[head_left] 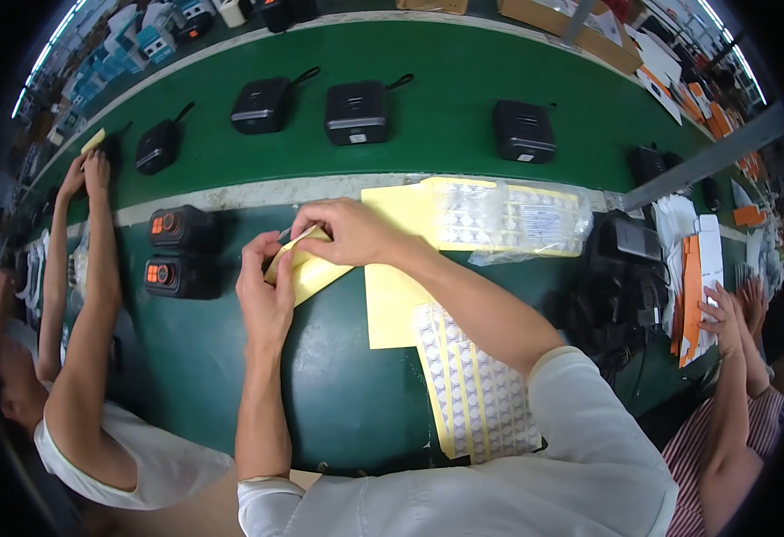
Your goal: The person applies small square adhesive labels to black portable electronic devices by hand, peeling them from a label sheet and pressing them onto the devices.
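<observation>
A folded yellow sheet of sticker backing paper (319, 279) is held over the green bench in both of my hands. My left hand (265, 279) grips its left end between thumb and fingers. At its upper edge my right hand (343, 231) is closed in a pinch; whether a sticker sits between the fingertips is too small to tell. Flat yellow sheets (390, 313) lie under and beside my right forearm. Sheets of round white stickers (477, 385) lie nearer my body, partly covered by that arm. Left of my hands stand two black boxy devices with orange buttons (180, 230).
A plastic-wrapped pack of sticker sheets (544, 219) lies at the far right. Black devices with straps (356, 112) stand along the green surface (446, 80) beyond. Black gear with cables (620, 286) and a metal post (705, 157) are at right. Co-workers' arms (97, 259) flank me.
</observation>
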{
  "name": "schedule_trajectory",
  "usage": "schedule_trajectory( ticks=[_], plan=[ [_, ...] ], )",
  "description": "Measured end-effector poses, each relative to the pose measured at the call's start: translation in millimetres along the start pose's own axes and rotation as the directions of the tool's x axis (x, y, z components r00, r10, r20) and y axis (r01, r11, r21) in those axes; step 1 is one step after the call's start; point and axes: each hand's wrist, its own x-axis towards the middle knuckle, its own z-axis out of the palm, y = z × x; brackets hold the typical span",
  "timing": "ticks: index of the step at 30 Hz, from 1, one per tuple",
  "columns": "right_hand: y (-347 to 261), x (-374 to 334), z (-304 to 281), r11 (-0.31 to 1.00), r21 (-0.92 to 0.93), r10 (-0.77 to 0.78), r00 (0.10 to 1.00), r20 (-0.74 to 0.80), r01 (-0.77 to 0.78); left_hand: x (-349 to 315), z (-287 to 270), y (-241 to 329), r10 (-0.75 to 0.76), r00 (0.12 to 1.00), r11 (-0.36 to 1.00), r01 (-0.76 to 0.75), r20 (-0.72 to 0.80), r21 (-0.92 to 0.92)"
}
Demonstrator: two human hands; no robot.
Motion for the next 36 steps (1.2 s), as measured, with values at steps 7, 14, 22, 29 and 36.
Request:
schedule_trajectory(
  ticks=[7,14,22,29,36],
  plan=[
    [-1,1,-7,0.997,0.047,0.058,0.998,0.039,-0.059,1,2,-2,0.090,0.994,0.992,-0.095,-0.064,-0.083],
    [-6,-2,-12,0.996,0.094,-0.014,0.991,0.131,0.002,1,3,-11,-0.151,0.982,0.905,0.091,-0.114,-0.416],
    [9,26,-20,0.966,0.143,-0.144,0.908,-0.393,0.215,11,4,-3,-0.322,0.946,0.690,0.267,0.045,-0.673],
    [26,115,-54,0.913,-0.372,0.040,0.944,-0.328,-0.168,52,3,-4,-0.350,0.936,0.671,0.266,0.020,-0.692],
    [67,146,-78,0.812,-0.502,0.206,0.951,-0.230,-0.297,93,27,-18,-0.401,0.907,0.463,0.325,0.132,-0.825]
  ],
)
